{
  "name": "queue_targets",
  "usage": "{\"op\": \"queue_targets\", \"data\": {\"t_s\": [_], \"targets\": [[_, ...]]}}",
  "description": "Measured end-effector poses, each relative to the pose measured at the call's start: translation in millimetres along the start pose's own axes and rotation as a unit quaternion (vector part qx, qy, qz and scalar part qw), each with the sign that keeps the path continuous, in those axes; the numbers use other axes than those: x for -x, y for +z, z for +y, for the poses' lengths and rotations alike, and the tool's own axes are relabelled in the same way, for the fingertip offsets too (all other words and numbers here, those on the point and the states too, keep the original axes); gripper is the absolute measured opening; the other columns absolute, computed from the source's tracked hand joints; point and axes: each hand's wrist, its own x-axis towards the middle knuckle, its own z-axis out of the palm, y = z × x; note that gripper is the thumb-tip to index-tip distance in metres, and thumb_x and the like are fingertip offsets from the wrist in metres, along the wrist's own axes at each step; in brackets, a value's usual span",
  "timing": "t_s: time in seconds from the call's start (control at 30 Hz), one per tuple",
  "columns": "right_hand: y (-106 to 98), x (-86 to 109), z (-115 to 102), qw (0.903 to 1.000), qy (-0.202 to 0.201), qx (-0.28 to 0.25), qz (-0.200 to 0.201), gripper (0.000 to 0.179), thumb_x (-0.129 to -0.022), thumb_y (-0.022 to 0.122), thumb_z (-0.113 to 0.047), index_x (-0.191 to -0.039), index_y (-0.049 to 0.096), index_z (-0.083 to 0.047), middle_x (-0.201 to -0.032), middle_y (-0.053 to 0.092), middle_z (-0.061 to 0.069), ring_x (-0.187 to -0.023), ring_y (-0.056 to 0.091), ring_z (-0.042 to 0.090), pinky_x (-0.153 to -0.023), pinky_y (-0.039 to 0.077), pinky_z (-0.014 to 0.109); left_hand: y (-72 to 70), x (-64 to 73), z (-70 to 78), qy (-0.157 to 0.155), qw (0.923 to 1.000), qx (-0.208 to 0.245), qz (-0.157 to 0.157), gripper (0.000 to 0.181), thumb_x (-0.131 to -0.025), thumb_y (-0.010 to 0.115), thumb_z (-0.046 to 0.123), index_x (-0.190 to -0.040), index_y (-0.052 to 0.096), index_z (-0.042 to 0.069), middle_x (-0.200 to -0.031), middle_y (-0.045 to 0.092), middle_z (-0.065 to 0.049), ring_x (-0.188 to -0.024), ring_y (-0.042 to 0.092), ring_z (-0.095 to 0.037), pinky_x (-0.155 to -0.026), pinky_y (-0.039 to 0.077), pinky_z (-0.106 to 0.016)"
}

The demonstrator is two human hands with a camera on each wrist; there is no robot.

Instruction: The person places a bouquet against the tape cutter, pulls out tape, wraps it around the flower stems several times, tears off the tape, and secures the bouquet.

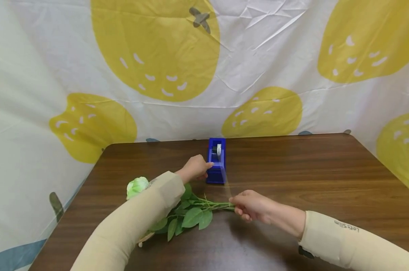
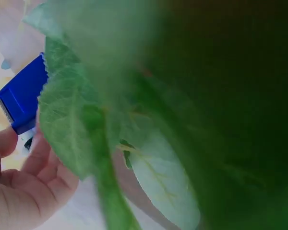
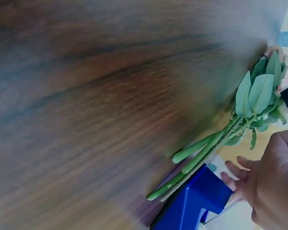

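Observation:
A blue tape dispenser (image 1: 216, 175) stands toward the back of the table, holding a tape roll (image 1: 219, 149). My left hand (image 1: 195, 167) grips its front end at the left side, thumb on top. From the dispenser a clear strip of tape (image 1: 228, 186) runs down to my right hand (image 1: 255, 206), which pinches its end. Just beside those fingertips lie the cut ends of green flower stems (image 1: 218, 205). In the right wrist view, several stems (image 3: 201, 152) lie bunched near the dispenser (image 3: 194, 199). Leaves (image 2: 67, 105) cover much of the left wrist view.
The bunch stretches leftward under my left forearm, with green leaves (image 1: 193, 217) and a pale green-white flower (image 1: 138, 187); the sleeve hides part of it. A brown wooden table (image 1: 292, 165) meets a fruit-print cloth (image 1: 157, 49) behind.

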Motion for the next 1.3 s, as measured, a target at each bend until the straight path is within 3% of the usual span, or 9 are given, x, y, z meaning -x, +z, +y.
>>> {"op": "queue_targets", "data": {"t_s": [0.17,0.3,0.4,0.53,0.67,0.8,0.97,1.1,1.3], "targets": [[-2,-3.1,7,1.0,0.007,0.004,0.0,0.016,-0.092,0.045,-0.015,-0.078,0.048,-0.007,-0.053,0.044,-0.006,-0.04,0.037,0.001,-0.042,0.031,0.015,5.8,20.1,2.6,0.04,0.9958,-0.081,-0.017,0.05,-0.094,0.05,0.032,-0.049,0.038,0.013,-0.045,0.03,0.003,-0.042,0.029,-0.011,-0.046,0.029,-0.025],[-2,-4.9,12,0.9999,0.013,0.001,0.002,0.014,-0.093,0.045,-0.015,-0.081,0.046,-0.007,-0.054,0.045,-0.005,-0.04,0.037,0.002,-0.042,0.032,0.015,19.9,45.5,13.7,0.09,0.9823,-0.153,-0.061,0.047,-0.088,0.058,0.04,-0.052,0.042,0.014,-0.047,0.036,0.005,-0.043,0.034,-0.01,-0.045,0.031,-0.026],[-2,-6.1,13,0.9999,0.011,-0.003,-0.001,0.014,-0.093,0.044,-0.016,-0.082,0.044,-0.008,-0.054,0.044,-0.005,-0.04,0.037,0.002,-0.042,0.032,0.016,33.8,59.0,16.4,0.131,0.9589,-0.241,-0.073,0.039,-0.078,0.066,0.048,-0.064,0.055,0.014,-0.064,0.055,0.002,-0.06,0.051,-0.015,-0.058,0.041,-0.031],[-1,-7.1,14,0.9999,0.009,-0.004,0.0,0.014,-0.093,0.044,-0.016,-0.082,0.043,-0.007,-0.055,0.045,-0.005,-0.041,0.037,0.002,-0.042,0.032,0.016,48.0,65.2,12.9,0.166,0.9266,-0.331,-0.065,0.038,-0.074,0.07,0.048,-0.084,0.064,0.013,-0.092,0.064,-0.006,-0.085,0.057,-0.024,-0.073,0.044,-0.037],[0,-7.6,14,0.9999,0.013,-0.008,0.005,0.013,-0.093,0.045,-0.016,-0.084,0.043,-0.007,-0.055,0.045,-0.005,-0.041,0.037,0.002,-0.042,0.033,0.016,53.6,62.3,7.8,0.173,0.9236,-0.336,-0.063,0.03,-0.077,0.07,0.04,-0.085,0.064,0.011,-0.096,0.065,-0.008,-0.086,0.057,-0.025,-0.072,0.045,-0.037],[1,-7.3,16,0.9999,0.013,-0.009,0.007,0.013,-0.094,0.044,-0.017,-0.086,0.042,-0.006,-0.055,0.045,-0.004,-0.041,0.038,0.002,-0.043,0.033,0.016,52.5,56.3,4.2,0.181,0.9257,-0.317,-0.1,0.029,-0.078,0.07,0.038,-0.082,0.06,0.011,-0.088,0.063,-0.005,-0.08,0.056,-0.022,-0.068,0.045,-0.035],[4,-6.2,19,0.9998,0.01,-0.017,0.005,0.014,-0.095,0.041,-0.017,-0.094,0.042,-0.003,-0.054,0.045,-0.005,-0.041,0.039,0.002,-0.043,0.033,0.016,49.9,51.9,0.2,0.225,0.9227,-0.288,-0.123,0.024,-0.083,0.067,0.03,-0.08,0.056,0.01,-0.078,0.06,-0.003,-0.075,0.059,-0.02,-0.065,0.047,-0.034],[7,-5.4,19,0.9997,0.003,-0.022,0.009,0.013,-0.095,0.039,-0.016,-0.095,0.041,-0.003,-0.053,0.045,-0.005,-0.04,0.038,0.003,-0.042,0.033,0.016,49.2,50.7,-3.3,0.266,0.9102,-0.295,-0.118,0.018,-0.087,0.062,0.025,-0.082,0.057,0.008,-0.082,0.062,-0.007,-0.083,0.061,-0.023,-0.071,0.048,-0.034],[10,-6.3,19,0.9997,-0.005,-0.002,0.025,0.015,-0.093,0.036,-0.015,-0.091,0.042,-0.002,-0.051,0.045,-0.004,-0.038,0.038,0.003,-0.041,0.033,0.016,44.7,50.6,-5.7,0.301,0.8824,-0.348,-0.097,0.017,-0.092,0.055,0.025,-0.084,0.059,0.01,-0.085,0.064,-0.006,-0.084,0.061,-0.023,-0.073,0.048,-0.034]]}}
